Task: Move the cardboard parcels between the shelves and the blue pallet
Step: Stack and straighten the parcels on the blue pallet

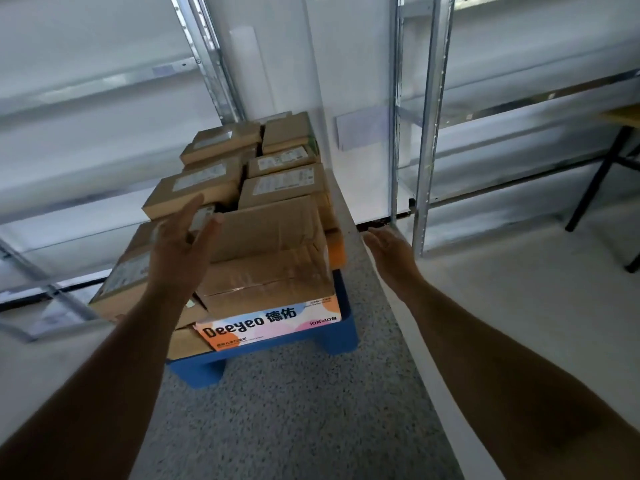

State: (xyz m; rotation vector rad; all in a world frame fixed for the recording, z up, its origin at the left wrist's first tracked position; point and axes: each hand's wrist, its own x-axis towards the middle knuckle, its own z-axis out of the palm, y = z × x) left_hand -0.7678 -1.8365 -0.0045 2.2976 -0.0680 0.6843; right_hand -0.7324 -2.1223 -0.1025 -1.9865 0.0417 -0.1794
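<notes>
A blue pallet [341, 336] stands on the grey floor between two metal shelf units and carries several stacked cardboard parcels. The nearest top parcel [266, 251] is brown and wrapped in clear tape. Under it lies a box printed "Deeyeo" [266, 325]. More labelled parcels [284, 181] fill the far end. My left hand [183, 247] is stretched out with straight fingers over the left edge of the taped parcel and holds nothing. My right hand [389, 252] is flat and empty, to the right of the pallet, apart from the parcels.
Metal shelves run along the left [104, 109] and the right [519, 109], their boards bare in view. A steel upright [429, 133] stands just right of my right hand. A dark table leg [595, 181] is at the far right. A white wall is behind the pallet.
</notes>
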